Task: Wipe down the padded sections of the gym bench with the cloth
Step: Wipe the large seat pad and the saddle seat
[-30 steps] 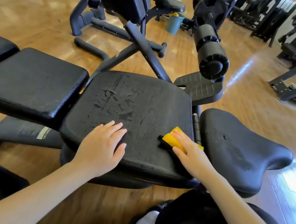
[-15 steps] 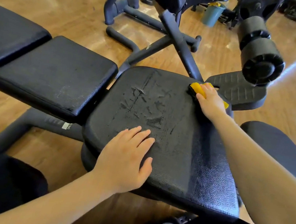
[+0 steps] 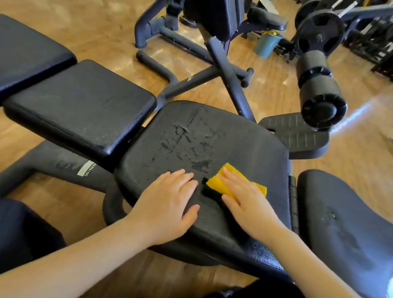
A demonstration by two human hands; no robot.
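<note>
Step in hand: I judge I am wiping the middle seat pad [image 3: 215, 151] of the gym bench, with the stroke low on the pad, near my edge.
Where the cloth is: the yellow cloth [image 3: 231, 182] lies flat on that pad under my right hand [image 3: 248, 202], just right of the scuffed, streaky patch in the pad's centre.
Right grip: fingers laid out nearly straight over the cloth, pressing it down with palm and fingers — not clenched round it, only pinning it to the pad.
Left grip: my left hand [image 3: 169, 203] rests flat on the near edge of the same pad, fingers relaxed and spread, holding nothing; it sits just beside the cloth, apart from it.
How to do it well: keep the whole cloth flat under the palm, press evenly, and run overlapping passes across the streaky patch and out to the pad's rims — I should shift the left hand aside so its spot gets wiped too.
Left to do, as I judge: the back pad [image 3: 82, 106] to the left shows pale marks, and the shaped pad [image 3: 347, 222] to the right looks smudged.
</note>
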